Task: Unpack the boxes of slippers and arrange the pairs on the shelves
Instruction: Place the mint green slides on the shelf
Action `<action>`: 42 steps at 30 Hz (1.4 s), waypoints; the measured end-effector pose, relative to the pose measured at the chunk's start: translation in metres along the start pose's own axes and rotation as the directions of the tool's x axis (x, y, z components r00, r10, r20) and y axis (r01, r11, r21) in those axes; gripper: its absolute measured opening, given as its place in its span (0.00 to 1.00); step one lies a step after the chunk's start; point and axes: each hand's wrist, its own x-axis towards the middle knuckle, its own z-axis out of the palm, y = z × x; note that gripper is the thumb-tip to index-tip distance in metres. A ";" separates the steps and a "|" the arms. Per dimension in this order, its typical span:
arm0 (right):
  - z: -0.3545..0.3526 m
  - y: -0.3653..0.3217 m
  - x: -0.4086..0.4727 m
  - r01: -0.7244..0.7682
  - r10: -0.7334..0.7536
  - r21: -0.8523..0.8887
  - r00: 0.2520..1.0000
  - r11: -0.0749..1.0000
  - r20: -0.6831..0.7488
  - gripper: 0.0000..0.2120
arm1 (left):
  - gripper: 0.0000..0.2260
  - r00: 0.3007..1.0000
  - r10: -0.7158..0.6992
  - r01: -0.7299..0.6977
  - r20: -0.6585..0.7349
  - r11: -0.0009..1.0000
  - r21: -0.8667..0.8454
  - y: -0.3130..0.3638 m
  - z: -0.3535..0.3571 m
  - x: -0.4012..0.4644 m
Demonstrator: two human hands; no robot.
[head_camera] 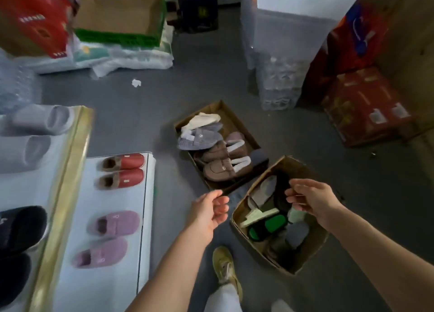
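boxes (279, 217): 2 | lower-shelf slippers (123, 171): 4 | hands (207, 214): 2, empty

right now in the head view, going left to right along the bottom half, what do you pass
dark slippers → gold shelf edge → pink slippers → left hand → green-soled slipper in the near box → right hand

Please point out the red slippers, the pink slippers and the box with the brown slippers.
red slippers (131, 162): head view, on the red upper of the farther slipper.
pink slippers (122, 221): head view, on the upper of the farther slipper.
box with the brown slippers (231, 121): head view, on its bare inner floor.
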 end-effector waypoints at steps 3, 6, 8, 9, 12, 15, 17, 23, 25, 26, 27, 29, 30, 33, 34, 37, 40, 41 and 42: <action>-0.008 0.031 0.045 -0.122 0.123 0.027 0.991 0.992 -0.053 0.07 | 0.07 0.997 -0.069 0.064 0.036 0.990 0.128 -0.014 0.031 0.053; -0.014 0.072 0.090 -0.219 0.219 0.018 0.971 0.976 -0.090 0.07 | 0.05 0.989 -0.131 0.113 0.061 0.964 0.241 -0.044 0.056 0.102; -0.016 0.105 0.124 -0.284 0.281 -0.021 0.955 0.959 -0.100 0.07 | 0.05 0.983 -0.172 0.146 0.067 0.945 0.294 -0.071 0.068 0.138; -0.015 0.123 0.141 -0.313 0.307 -0.048 0.947 0.949 -0.097 0.06 | 0.05 0.978 -0.197 0.168 0.062 0.936 0.310 -0.086 0.072 0.156; -0.013 0.183 0.201 -0.374 0.367 -0.181 0.927 0.909 -0.075 0.12 | 0.07 0.962 -0.273 0.252 0.016 0.909 0.333 -0.134 0.084 0.215; -0.007 0.231 0.262 -0.253 0.298 -0.406 0.953 0.878 0.049 0.12 | 0.07 0.945 -0.325 0.324 -0.046 0.903 0.282 -0.180 0.092 0.275; -0.001 0.255 0.299 -0.161 0.244 -0.508 0.965 0.846 0.100 0.10 | 0.08 0.924 -0.372 0.382 -0.088 0.901 0.206 -0.208 0.098 0.313; 0.029 0.311 0.392 0.195 0.095 -0.809 0.951 0.554 0.293 0.23 | 0.12 0.891 -0.430 0.434 -0.145 0.901 -0.006 -0.277 0.103 0.390; 0.040 0.321 0.414 0.314 0.076 -0.876 0.928 0.367 0.364 0.31 | 0.17 0.868 -0.481 0.472 -0.123 0.876 -0.095 -0.294 0.102 0.403; 0.046 0.324 0.424 0.356 0.076 -0.891 0.917 0.281 0.390 0.33 | 0.19 0.854 -0.509 0.496 -0.105 0.858 -0.132 -0.301 0.103 0.408; 0.053 0.331 0.434 0.383 0.081 -0.897 0.909 0.218 0.408 0.34 | 0.20 0.844 -0.528 0.513 -0.092 0.846 -0.148 -0.307 0.104 0.412; 0.064 0.342 0.448 0.413 0.115 -0.896 0.894 0.161 0.433 0.33 | 0.20 0.837 -0.537 0.519 -0.101 0.839 -0.160 -0.317 0.107 0.421; 0.068 0.348 0.452 0.417 0.140 -0.896 0.888 0.152 0.438 0.32 | 0.19 0.837 -0.534 0.511 -0.118 0.841 -0.175 -0.321 0.108 0.425; 0.071 0.364 0.453 0.429 0.085 -0.899 0.896 0.088 0.435 0.28 | 0.19 0.841 -0.522 0.491 -0.139 0.846 -0.206 -0.329 0.109 0.435; 0.069 0.366 0.448 0.430 0.022 -0.900 0.901 0.066 0.432 0.24 | 0.20 0.842 -0.521 0.490 -0.136 0.846 -0.209 -0.331 0.110 0.435; 0.057 0.371 0.431 0.444 -0.182 -0.879 0.892 0.173 0.415 0.11 | 0.20 0.865 -0.487 0.466 -0.122 0.869 -0.167 -0.335 0.112 0.433; 0.043 0.371 0.407 0.438 -0.302 -0.745 0.897 0.503 0.323 0.06 | 0.21 0.918 -0.393 0.388 -0.062 0.918 -0.080 -0.332 0.119 0.428; 0.039 0.370 0.399 0.411 -0.309 -0.696 0.910 0.589 0.277 0.08 | 0.23 0.933 -0.359 0.358 -0.024 0.933 -0.045 -0.329 0.122 0.425; 0.036 0.369 0.391 0.386 -0.319 -0.659 0.920 0.646 0.226 0.10 | 0.27 0.942 -0.335 0.335 0.003 0.942 -0.009 -0.326 0.127 0.422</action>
